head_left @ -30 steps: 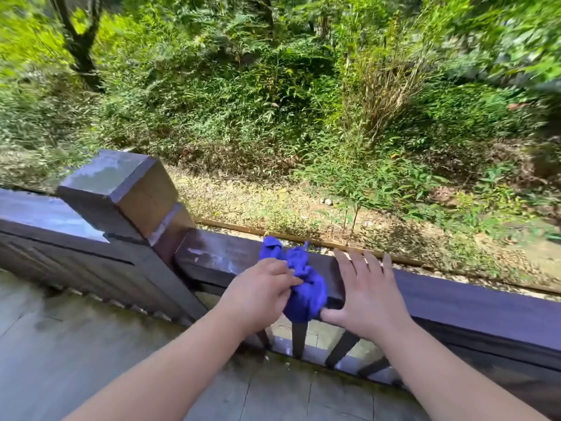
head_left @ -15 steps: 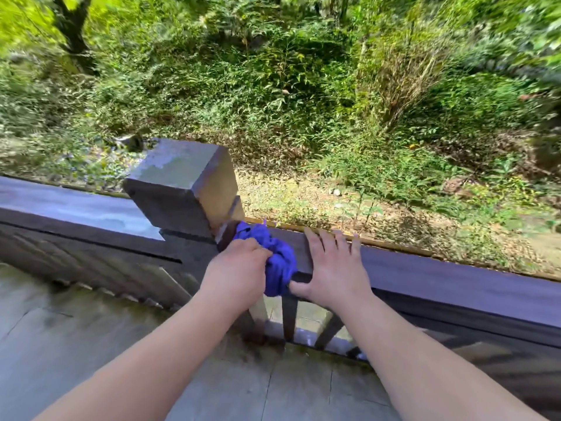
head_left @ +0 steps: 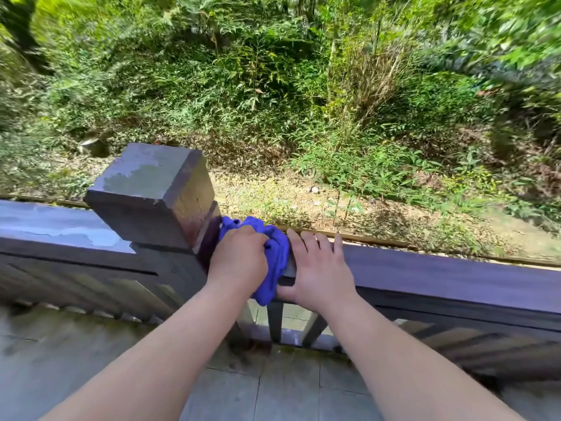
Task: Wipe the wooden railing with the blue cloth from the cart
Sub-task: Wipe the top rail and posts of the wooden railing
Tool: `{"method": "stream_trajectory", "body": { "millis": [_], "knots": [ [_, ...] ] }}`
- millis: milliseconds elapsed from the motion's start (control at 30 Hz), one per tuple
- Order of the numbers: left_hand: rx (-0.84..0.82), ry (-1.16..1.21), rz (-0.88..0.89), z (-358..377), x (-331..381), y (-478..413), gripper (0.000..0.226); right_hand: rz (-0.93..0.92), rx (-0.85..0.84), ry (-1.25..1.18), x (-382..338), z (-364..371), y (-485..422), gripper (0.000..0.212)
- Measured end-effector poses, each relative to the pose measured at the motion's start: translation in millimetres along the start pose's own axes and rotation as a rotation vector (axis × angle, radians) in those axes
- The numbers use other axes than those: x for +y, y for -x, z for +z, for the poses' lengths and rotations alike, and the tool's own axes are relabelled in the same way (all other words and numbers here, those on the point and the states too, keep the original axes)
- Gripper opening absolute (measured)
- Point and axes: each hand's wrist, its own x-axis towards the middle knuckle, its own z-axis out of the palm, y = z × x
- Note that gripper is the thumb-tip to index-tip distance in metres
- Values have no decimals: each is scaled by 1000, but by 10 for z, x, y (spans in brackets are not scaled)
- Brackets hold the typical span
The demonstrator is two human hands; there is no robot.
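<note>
A dark wooden railing [head_left: 449, 278] runs across the view from left to right. My left hand [head_left: 239, 259] is closed on a bunched blue cloth [head_left: 277, 262] and presses it on the rail top, right against the square post [head_left: 151, 196]. Part of the cloth hangs over the rail's near side. My right hand [head_left: 318, 268] lies flat on the rail just right of the cloth, fingers spread, thumb under the rail's near edge.
The post's flat cap and the rail section to its left [head_left: 54, 226] show pale wet patches. Slats [head_left: 276, 320] stand below the rail. Grey floor boards [head_left: 273, 390] lie under my arms. Dense green plants [head_left: 273, 86] fill the ground beyond the railing.
My left hand has slid the cloth leftward along the rail until it meets the post. My right hand has followed it left, staying flat on the rail.
</note>
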Motion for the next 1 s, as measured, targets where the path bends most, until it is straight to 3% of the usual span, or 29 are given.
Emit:
{"method": "stream_trajectory", "body": {
  "millis": [200, 400, 667, 833, 1000],
  "knots": [
    [23, 23, 6, 17, -41, 374, 32, -27, -31, 4, 10, -45, 9, 116],
    [92, 19, -9, 43, 166, 466, 26, -46, -75, 3, 243, -88, 79, 124],
    [48, 100, 309, 421, 1378, 354, 20, 18, -124, 92, 1206, -261, 468, 114],
    [-18, 155, 424, 654, 2036, 281, 19, 99, -160, 135, 1871, -389, 822, 122],
    [-107, 134, 498, 739, 2173, 196, 30, 113, -164, 128, 2052, -452, 887, 125]
  ]
}}
